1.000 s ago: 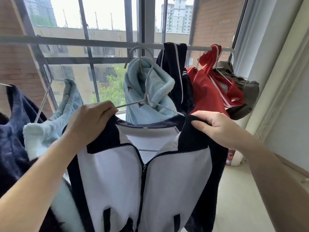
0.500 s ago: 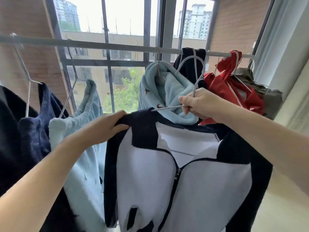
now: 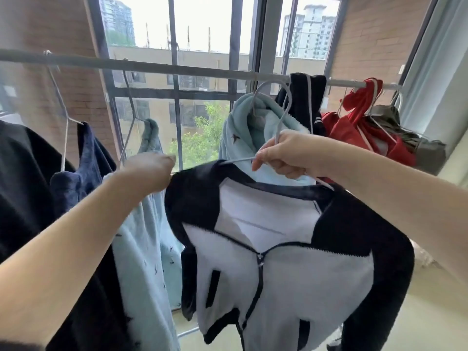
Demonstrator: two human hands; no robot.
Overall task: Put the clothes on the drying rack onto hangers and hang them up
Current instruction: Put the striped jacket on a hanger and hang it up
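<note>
I'm seeing the black-and-white zip-front fleece jacket point(image 3: 278, 264) hanging upright on a thin white wire hanger point(image 3: 284, 115), its hook nearing the grey metal rail point(image 3: 177, 69).

bright window point(image 3: 202, 34) backlight, left hand point(image 3: 149, 171) blurred

Blk/wht jacket point(image 3: 278, 249), lt-blue star-print robe point(image 3: 144, 249), red top point(image 3: 347, 130)

Hem of jacket point(image 3: 278, 274) cut off at 6 o'clock, hanger point(image 3: 238, 160) arms hidden inside its shoulders, left hand point(image 3: 149, 173) blurred, black garment point(image 3: 22, 186) cropped at 9 o'clock
</note>
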